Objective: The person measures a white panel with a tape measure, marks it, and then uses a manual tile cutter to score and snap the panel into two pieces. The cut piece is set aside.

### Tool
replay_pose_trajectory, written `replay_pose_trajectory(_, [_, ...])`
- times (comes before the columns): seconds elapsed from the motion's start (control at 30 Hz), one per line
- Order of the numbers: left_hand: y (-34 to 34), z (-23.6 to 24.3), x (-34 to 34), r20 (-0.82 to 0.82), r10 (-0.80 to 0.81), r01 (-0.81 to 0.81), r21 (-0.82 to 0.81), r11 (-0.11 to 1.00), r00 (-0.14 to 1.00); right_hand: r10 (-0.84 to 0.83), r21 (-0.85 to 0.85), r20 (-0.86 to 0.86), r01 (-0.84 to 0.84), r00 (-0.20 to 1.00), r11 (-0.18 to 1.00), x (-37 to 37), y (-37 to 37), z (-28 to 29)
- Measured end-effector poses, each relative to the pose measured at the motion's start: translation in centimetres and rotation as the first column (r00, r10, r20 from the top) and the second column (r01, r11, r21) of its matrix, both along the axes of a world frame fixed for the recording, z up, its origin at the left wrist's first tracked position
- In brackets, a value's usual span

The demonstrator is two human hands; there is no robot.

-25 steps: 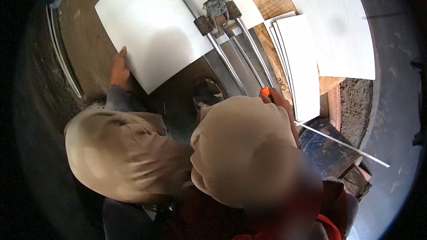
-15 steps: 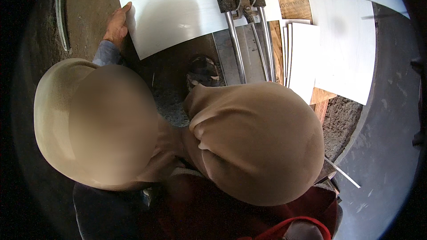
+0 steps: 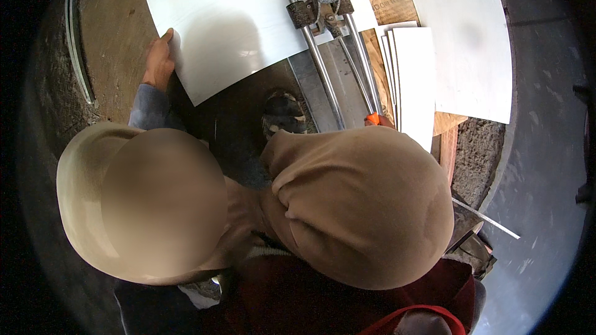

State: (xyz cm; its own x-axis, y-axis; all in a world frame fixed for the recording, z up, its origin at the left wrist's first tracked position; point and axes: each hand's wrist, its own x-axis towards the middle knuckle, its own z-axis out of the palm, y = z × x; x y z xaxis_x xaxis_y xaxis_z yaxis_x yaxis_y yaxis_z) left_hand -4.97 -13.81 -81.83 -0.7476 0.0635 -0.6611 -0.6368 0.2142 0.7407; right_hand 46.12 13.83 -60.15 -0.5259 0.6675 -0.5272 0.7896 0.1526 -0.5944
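At the upper left, my left hand [image 3: 159, 62] pinches the left edge of a large white tile [image 3: 186, 0], thumb on top and fingers beneath. The tile lies under the twin steel rails of a manual tile cutter [image 3: 320, 65]. Its dark, dusty carriage [image 3: 321, 3] sits over the tile's right part. An orange grip [image 3: 372, 119] shows at the near end of the cutter's bar. Beside the grip, a little skin of my right hand [image 3: 386, 123] peeks out; my right knee [image 3: 366, 205] hides the rest, fingers included.
Right of the cutter, several narrow white tile strips [image 3: 413, 80] and a wide white tile [image 3: 465, 49] lie over brown cardboard [image 3: 388, 0]. Grey flooring [image 3: 540, 118] curves along the right. My shoe [image 3: 285, 111] stands near the cutter. A metal strip [image 3: 76, 43] lies far left.
The view has turned slightly, so the tile's left side and my left hand appear lower. My left hand keeps its hold. The orange grip and part of my right hand have come into sight.
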Motion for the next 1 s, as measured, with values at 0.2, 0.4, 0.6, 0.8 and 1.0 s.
replay_pose_trajectory(0.2, [-1.3,-3.8,-2.1,0.036,0.050,-0.053,0.094,0.994,0.998,-0.028,0.017,0.009,0.028,1.000,0.999,0.5,-0.3,-0.5])
replay_pose_trajectory(0.4, [-1.6,-4.0,-2.2,0.009,0.020,-0.020,0.067,0.998,1.000,-0.062,0.033,0.084,0.059,0.995,0.998,0.5,-0.5,-1.0])
replay_pose_trajectory(0.6, [-1.8,-3.1,-2.8,0.077,0.011,-0.011,0.004,1.000,0.997,-0.049,0.045,0.010,0.048,0.999,0.998,0.0,-0.9,0.2])
replay_pose_trajectory(0.8, [-2.1,-3.9,-2.5,0.013,0.013,-0.014,0.067,0.998,1.000,-0.083,-0.004,0.033,0.083,0.996,0.997,0.1,-0.8,0.0])
replay_pose_trajectory(1.0, [-2.7,-5.3,-3.3,0.012,-0.028,0.027,0.113,0.993,1.000,-0.101,-0.031,-0.064,0.099,0.993,0.995,1.0,-0.7,-1.5])
